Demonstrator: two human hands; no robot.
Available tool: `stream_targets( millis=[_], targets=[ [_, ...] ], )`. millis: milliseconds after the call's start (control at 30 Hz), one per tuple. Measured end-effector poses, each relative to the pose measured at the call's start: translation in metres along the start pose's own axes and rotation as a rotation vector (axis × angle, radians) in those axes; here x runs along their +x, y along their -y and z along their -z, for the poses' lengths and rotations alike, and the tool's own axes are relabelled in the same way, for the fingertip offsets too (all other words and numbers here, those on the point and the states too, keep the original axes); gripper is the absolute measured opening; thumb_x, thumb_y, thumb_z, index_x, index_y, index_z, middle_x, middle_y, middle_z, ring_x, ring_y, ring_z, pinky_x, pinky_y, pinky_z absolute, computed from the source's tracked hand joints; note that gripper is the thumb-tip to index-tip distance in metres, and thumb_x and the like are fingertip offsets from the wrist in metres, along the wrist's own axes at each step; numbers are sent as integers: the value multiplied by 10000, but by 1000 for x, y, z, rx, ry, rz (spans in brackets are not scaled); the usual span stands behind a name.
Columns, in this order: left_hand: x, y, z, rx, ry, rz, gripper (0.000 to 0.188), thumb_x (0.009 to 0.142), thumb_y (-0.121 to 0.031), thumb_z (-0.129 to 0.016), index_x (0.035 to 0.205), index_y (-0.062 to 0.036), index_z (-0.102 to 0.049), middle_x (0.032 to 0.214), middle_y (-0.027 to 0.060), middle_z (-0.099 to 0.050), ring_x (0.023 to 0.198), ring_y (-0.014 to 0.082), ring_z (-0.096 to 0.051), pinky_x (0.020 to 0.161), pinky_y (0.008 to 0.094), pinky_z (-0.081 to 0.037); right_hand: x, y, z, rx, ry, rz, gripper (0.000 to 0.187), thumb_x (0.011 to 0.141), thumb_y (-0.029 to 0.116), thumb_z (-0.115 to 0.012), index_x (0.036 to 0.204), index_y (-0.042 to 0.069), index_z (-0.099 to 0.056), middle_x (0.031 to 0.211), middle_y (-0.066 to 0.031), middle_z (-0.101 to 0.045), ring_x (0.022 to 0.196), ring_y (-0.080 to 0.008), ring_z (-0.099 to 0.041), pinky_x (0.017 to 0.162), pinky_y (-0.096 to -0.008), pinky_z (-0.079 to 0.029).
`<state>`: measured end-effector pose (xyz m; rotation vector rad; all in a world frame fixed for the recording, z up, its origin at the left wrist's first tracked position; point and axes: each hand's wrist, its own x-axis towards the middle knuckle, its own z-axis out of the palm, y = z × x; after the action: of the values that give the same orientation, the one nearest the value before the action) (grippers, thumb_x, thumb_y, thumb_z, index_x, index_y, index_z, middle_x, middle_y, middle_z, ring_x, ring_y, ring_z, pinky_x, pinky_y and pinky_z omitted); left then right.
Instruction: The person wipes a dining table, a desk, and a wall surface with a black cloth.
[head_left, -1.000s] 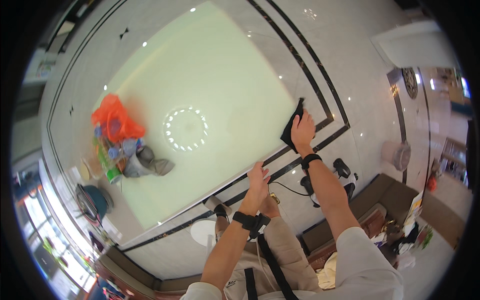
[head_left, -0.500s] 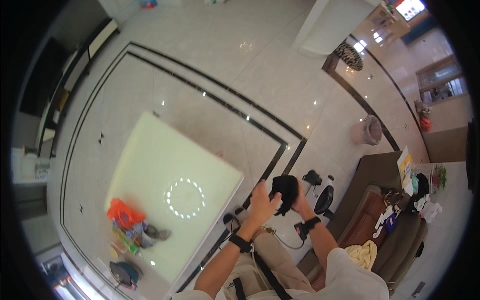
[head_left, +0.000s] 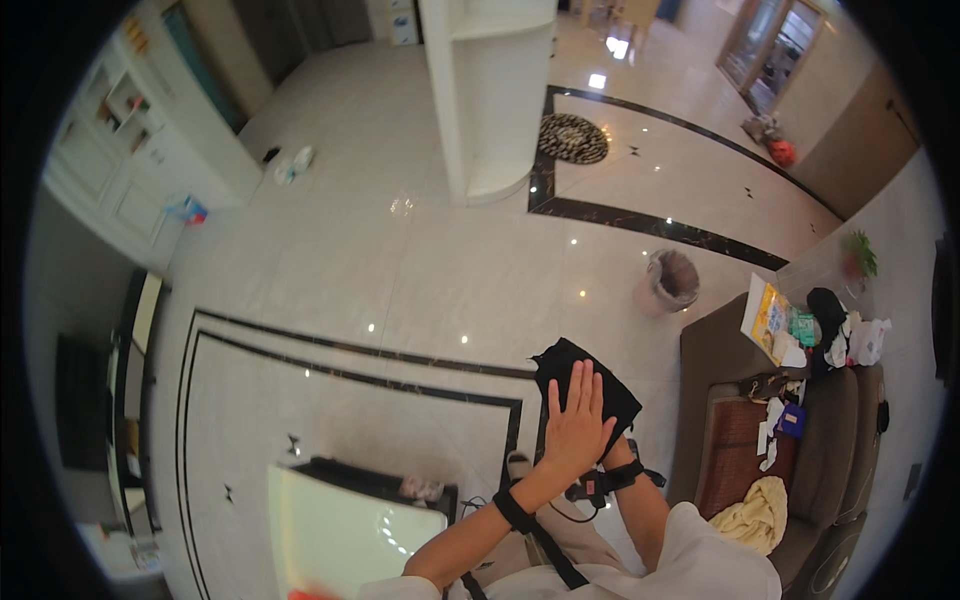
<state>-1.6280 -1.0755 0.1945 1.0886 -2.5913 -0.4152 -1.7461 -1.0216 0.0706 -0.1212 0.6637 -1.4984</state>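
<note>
A black cloth item [head_left: 618, 398] is spread out in front of me, flat with a pointed corner; its exact kind cannot be made out. My left hand [head_left: 577, 428] lies flat on top of it, fingers stretched out and slightly apart. From below, my right hand [head_left: 616, 453] holds the cloth up, its fingers mostly hidden behind it. Both wrists carry a black strap, and a small dark device with a cable sits by the right wrist.
A pale-topped table [head_left: 340, 535] stands at the lower left. To the right is a brown sofa [head_left: 695, 350] with a yellow cloth [head_left: 752, 515] and several small items. A lined waste bin [head_left: 668, 285] stands beyond, near a white pillar shelf [head_left: 495, 110].
The black item was bunched between both hands; now it is spread wider, with the left hand laid flat over it. My view has swung up and rightward, so the table sits lower.
</note>
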Motion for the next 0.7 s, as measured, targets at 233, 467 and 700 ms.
stream_targets(
  millis=[233, 467, 700],
  targets=[
    [183, 16, 2, -89, 16, -144, 721, 925, -431, -496, 1425, 61, -329, 1519, 256, -239, 1442, 360, -168, 1151, 536, -111, 97, 117, -35, -28, -96, 205, 559, 976, 495, -389, 1301, 60, -524, 1291, -111, -577, 1182, -253, -548, 1049, -390, -407],
    [355, 35, -16, -177, 72, -352, 730, 936, -435, -486, 1442, 55, -292, 1522, 272, -209, 1436, 381, -167, 1134, 568, -118, 206, 244, -39, -192, -198, 456, 547, 975, 480, -400, 1303, 60, -524, 1293, -111, -576, 1187, -255, -544, 1051, -391, -405],
    [539, 53, -35, -85, 213, -498, 686, 944, -430, -472, 1442, 17, -321, 1537, 271, -163, 1442, 404, -117, 1106, 627, -114, 268, 416, -33, -680, -499, 770, 535, 973, 466, -412, 1304, 61, -523, 1295, -110, -575, 1192, -256, -540, 1053, -392, -404]
  ],
)
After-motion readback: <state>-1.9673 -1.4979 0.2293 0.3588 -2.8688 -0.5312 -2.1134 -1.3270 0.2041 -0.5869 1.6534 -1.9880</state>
